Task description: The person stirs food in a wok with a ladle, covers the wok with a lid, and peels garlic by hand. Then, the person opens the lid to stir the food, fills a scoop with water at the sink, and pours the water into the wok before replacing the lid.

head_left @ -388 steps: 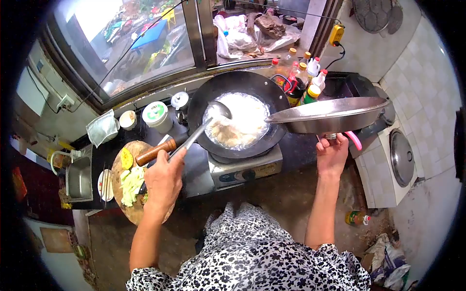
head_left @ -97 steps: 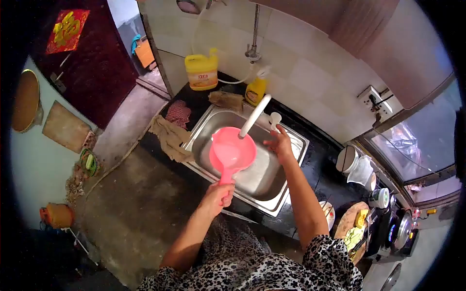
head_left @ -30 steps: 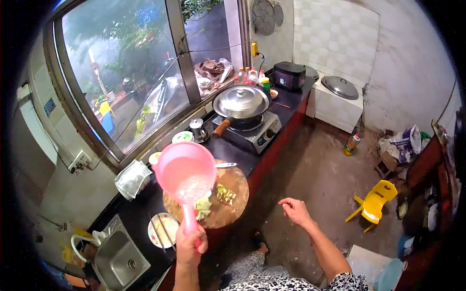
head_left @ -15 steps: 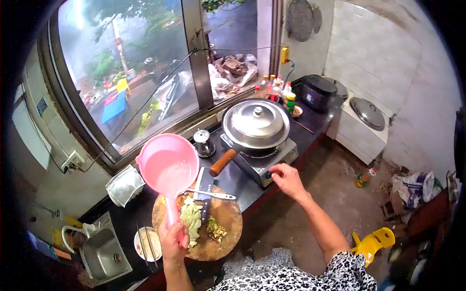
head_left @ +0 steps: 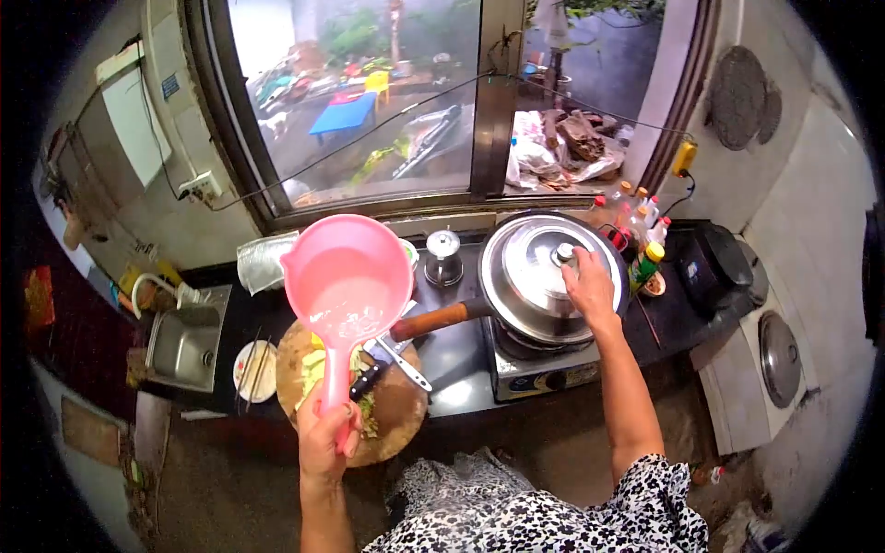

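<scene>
My left hand (head_left: 330,438) is wrapped round the handle of a pink water dipper (head_left: 346,267), raised over the chopping board (head_left: 401,405). Glints of clear liquid show inside the dipper. Beneath it lie cut pale-green vegetables (head_left: 313,373), a cleaver (head_left: 371,378) and a white-handled utensil (head_left: 410,370), all partly hidden. My right hand (head_left: 593,290) has its thumb and fingers at the knob of a domed metal lid (head_left: 525,286). That lid sits on a wok with a wooden handle (head_left: 433,320), on a gas stove (head_left: 544,376).
A glass-and-metal jar (head_left: 443,258) stands behind the board. Several bottles (head_left: 636,221) and a black appliance (head_left: 714,263) are right of the wok. A bowl with chopsticks (head_left: 255,369) and a sink (head_left: 184,341) are at left. The window (head_left: 369,111) spans the back.
My right hand has gone from the stove's front knob up to the lid's knob. My left hand still holds the dipper over the board. The view has turned, shifting the scene.
</scene>
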A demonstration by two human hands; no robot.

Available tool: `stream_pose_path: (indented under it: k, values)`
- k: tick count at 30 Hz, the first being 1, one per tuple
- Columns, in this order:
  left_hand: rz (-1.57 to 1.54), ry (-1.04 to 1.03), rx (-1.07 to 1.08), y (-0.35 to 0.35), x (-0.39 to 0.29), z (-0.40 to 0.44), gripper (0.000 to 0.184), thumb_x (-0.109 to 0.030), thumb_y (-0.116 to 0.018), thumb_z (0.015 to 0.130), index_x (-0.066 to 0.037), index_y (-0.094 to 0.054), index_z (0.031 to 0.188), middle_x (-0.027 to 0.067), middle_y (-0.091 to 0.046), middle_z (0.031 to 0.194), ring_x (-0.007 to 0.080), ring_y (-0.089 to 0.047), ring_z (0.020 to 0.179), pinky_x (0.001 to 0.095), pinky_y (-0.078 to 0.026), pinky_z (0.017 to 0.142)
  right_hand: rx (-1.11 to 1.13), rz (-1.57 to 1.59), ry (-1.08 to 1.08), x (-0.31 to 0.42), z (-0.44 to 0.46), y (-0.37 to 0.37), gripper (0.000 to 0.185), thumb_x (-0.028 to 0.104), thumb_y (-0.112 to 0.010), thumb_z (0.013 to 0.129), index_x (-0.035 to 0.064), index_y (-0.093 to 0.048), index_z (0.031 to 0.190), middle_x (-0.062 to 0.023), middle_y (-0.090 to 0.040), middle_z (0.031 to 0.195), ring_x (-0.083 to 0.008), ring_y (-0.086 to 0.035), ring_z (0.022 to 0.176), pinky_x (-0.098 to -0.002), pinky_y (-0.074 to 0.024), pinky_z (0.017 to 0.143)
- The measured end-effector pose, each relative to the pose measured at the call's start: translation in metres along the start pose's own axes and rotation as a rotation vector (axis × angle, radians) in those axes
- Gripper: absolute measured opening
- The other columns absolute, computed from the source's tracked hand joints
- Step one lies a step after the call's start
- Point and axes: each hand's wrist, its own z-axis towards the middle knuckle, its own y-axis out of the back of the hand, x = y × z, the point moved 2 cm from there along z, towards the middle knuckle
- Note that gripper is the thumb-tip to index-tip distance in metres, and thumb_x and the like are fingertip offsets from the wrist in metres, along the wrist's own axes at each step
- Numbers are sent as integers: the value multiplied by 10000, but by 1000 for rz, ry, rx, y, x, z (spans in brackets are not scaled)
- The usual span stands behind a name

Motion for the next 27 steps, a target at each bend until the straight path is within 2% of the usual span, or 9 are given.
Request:
stream_pose_path:
  k: [4, 5, 8, 11, 16, 21, 24, 27]
  values:
    - [-52, -19, -29, -37, 13, -14, 512, -145, -582, 777, 118, -467, 1200, 102, -578, 636, 78, -383, 312, 191, -297, 286, 156, -61, 73, -16, 24, -7, 396, 283, -587, 854, 92, -532, 1196, -195, -534, 1080, -402, -613, 881, -485, -492, 770]
    - [-61, -19, -40, -45, 14, -17, 522, -152, -588, 772, 119, -468, 1201, 102, -578, 636, 78, -383, 312, 190, -297, 285, 185, -65, 77, -17, 27, -8, 387, 285, -600, 845, 90, -539, 1174, -199, -545, 1050, -407, -612, 889, -495, -488, 772]
    - [-68, -17, -54, -62, 16, -23, 546, -167, -602, 757, 119, -470, 1202, 102, -579, 636, 79, -382, 313, 190, -295, 284, 259, -110, 61, -19, 35, -10, 409, 317, -614, 844, 108, -559, 1191, -187, -576, 1056, -389, -611, 918, -468, -492, 789]
    - [-10, -1, -41, -68, 13, -22, 530, -154, -589, 749, 97, -478, 1203, 103, -578, 648, 83, -382, 326, 194, -299, 300, 205, -51, 97, -23, 39, -13, 344, 282, -619, 834, 83, -546, 1105, -218, -569, 990, -414, -615, 879, -508, -488, 758]
    - [37, 19, -90, -86, 24, -22, 455, -125, -562, 757, 48, -501, 1173, 107, -579, 672, 93, -391, 353, 203, -316, 334, 217, -83, 124, -27, 45, -23, 361, 279, -646, 812, 63, -535, 1080, -225, -588, 964, -413, -623, 864, -507, -493, 736]
    - [60, 5, -159, -105, 26, -36, 416, -109, -547, 778, 59, -495, 1155, 119, -590, 673, 93, -392, 345, 201, -312, 328, 275, -66, 162, -35, 61, -31, 379, 350, -640, 801, 38, -577, 1008, -235, -603, 991, -415, -625, 869, -514, -486, 764]
    - [68, -41, -201, -130, 32, -42, 386, -105, -541, 790, 58, -495, 1136, 113, -591, 676, 84, -388, 345, 198, -309, 326, 312, -60, 184, -42, 71, -34, 412, 399, -612, 789, 43, -623, 996, -213, -643, 914, -392, -627, 850, -485, -480, 751]
    - [77, -59, -247, -153, 42, -43, 364, -109, -543, 799, 55, -498, 1121, 110, -591, 683, 82, -393, 352, 195, -310, 329, 353, 29, 225, -46, 77, -30, 392, 376, -636, 766, 22, -604, 931, -224, -648, 886, -404, -629, 853, -494, -483, 766]
